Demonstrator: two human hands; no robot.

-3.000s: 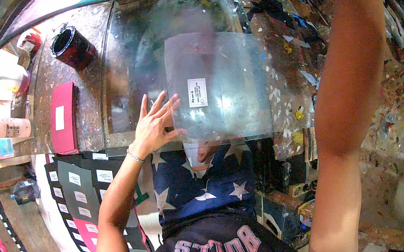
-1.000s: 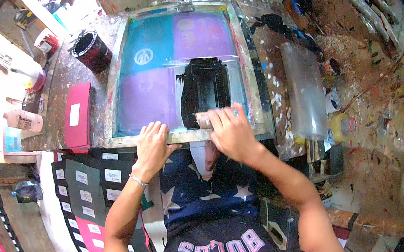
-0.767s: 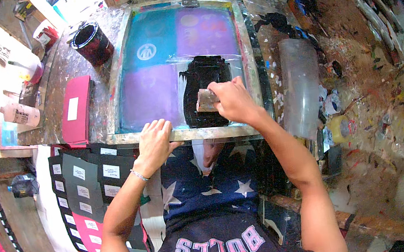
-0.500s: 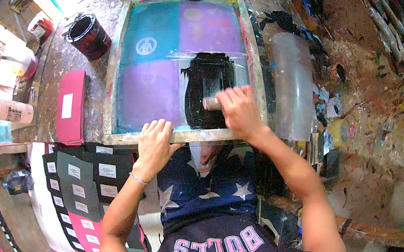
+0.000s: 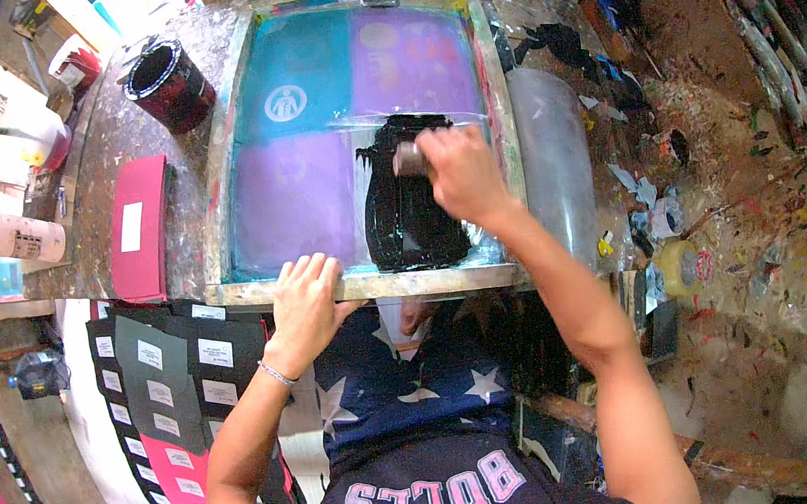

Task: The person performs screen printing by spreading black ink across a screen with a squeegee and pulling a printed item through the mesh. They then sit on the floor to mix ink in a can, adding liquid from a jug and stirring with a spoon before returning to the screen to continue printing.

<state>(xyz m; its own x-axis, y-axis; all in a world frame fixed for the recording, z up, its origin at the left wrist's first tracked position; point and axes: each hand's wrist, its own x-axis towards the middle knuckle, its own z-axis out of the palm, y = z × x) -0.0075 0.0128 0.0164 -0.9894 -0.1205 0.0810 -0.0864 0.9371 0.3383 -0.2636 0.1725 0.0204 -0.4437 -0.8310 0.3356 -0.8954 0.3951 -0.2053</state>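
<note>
A screen printing frame (image 5: 382, 281) with a wooden border lies in front of me, its mesh split into teal and purple areas. Thick black ink (image 5: 385, 204) covers a patch at the lower right of the mesh. My right hand (image 5: 465, 174) is closed around a small squeegee (image 5: 408, 159), mostly hidden by the fingers, over the upper part of that patch. With fingers over the top and thumb at the near edge, my left hand (image 5: 308, 296) grips the wooden border left of the ink.
A stack of maroon card (image 5: 141, 229) and an ink-stained can (image 5: 168, 86) stand left of the frame. Labelled black, grey and pink pieces (image 5: 161, 393) lie lower left. A clear plastic sheet or roll (image 5: 554, 168) lies along the right side. White bottle (image 5: 27, 238) sits far left.
My right hand has moved the squeegee away from me, up the black ink from near the frame's front edge. My left hand stays on the border.
</note>
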